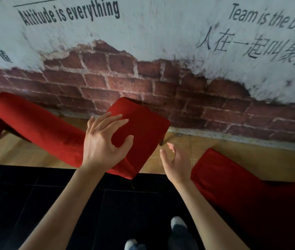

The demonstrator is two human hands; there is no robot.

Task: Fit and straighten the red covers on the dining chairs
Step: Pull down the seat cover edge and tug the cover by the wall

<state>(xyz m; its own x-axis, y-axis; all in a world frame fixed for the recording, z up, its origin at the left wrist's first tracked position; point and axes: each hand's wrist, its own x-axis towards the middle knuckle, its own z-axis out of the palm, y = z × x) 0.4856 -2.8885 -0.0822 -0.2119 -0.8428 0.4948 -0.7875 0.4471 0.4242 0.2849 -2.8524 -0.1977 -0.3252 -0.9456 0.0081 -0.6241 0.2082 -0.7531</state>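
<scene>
Red cover (139, 127) on middle chair back, near the wall's foot. Left hand (103, 141) spread flat on it, grip apart; right hand (177, 163) beside it, grip loosely apart, holding nothing. Probably soft, light, stretchy cloth; pinch hem corners, tug down.

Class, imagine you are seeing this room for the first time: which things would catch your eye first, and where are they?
Most striking is the red chair cover at centre, with the left hand spread open over it and the right hand open beside its lower corner. Behind runs a brick-pattern wall with black slogans above.
</scene>
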